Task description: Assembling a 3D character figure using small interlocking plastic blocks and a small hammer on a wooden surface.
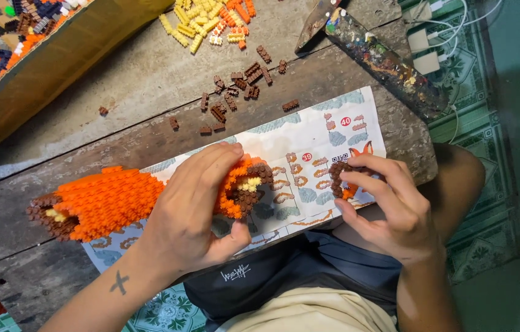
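The knobbly orange brick model (109, 200) lies on the rough wooden tabletop (149, 80), the left hand (195, 212) gripping its brown end; a hard squeeze could snap rows loose. The right hand (389, 206) pinches a small brown piece (340, 178) above the paper instruction sheet (309, 132); it could crumble or drop.

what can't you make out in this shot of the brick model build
- Head view: the middle of the orange brick model is hidden by the left hand.
- The small brown piece is partly covered by the right hand, so its shape is unclear.
- The instruction sheet has drawings too small to read, and its lower part lies under the model and hands.
- The cardboard box of bricks is cut off by the top-left edge.
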